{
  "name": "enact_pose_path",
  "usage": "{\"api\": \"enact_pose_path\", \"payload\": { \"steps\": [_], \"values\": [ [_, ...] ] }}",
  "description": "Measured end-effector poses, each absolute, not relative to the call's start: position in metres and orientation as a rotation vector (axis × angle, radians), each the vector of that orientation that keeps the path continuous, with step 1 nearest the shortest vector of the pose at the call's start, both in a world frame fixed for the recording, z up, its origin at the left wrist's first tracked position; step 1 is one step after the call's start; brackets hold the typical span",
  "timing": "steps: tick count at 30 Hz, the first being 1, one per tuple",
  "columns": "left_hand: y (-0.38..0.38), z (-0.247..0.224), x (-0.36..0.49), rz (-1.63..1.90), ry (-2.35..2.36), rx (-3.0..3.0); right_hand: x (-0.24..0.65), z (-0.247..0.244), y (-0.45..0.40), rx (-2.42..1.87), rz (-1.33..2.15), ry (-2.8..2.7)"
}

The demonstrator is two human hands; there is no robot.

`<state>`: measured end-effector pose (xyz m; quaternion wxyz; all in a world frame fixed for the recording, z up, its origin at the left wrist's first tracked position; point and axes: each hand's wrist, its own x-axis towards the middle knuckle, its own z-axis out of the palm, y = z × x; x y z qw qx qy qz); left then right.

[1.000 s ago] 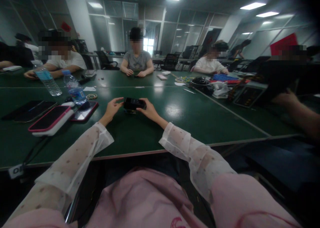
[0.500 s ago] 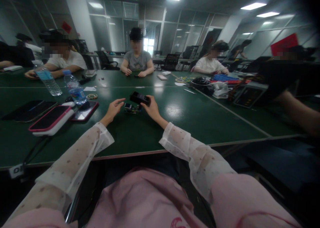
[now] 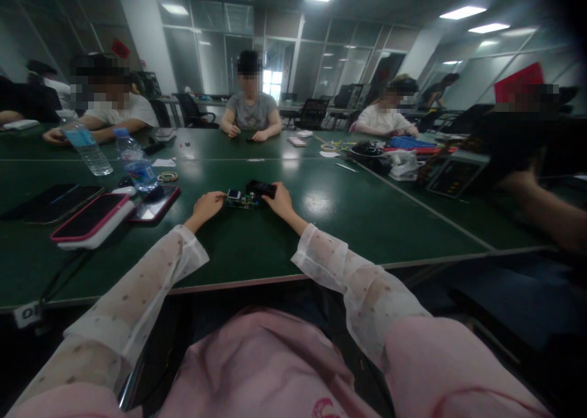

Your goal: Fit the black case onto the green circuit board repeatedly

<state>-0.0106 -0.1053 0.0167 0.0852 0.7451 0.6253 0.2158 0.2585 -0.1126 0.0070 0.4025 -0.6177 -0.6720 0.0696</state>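
Note:
On the green table, a small circuit board carries a little square screen at its left end. My left hand is closed, its fingertips pinching the board's left edge. My right hand grips a black rectangular case by its right end, with the thumb on the near side. The case sits low, just behind and to the right of the board. What is inside the case is too dark to make out.
Left of me lie a phone in a pink-edged case, another phone, dark flat devices and two water bottles. A tape roll is near them. Cables and a metal box stand right. Several people sit around the table.
My left hand has moved right and closed on the board's edge. My right hand has lowered the black case toward the table, slightly to the right of the board.

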Motion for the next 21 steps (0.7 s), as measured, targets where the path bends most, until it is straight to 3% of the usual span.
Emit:
{"api": "enact_pose_path", "payload": {
  "steps": [21],
  "values": [
    [-0.106,0.018,-0.011,0.639,1.853,2.225,0.259,-0.007,-0.101,-1.519,0.163,-1.67]
  ]
}}
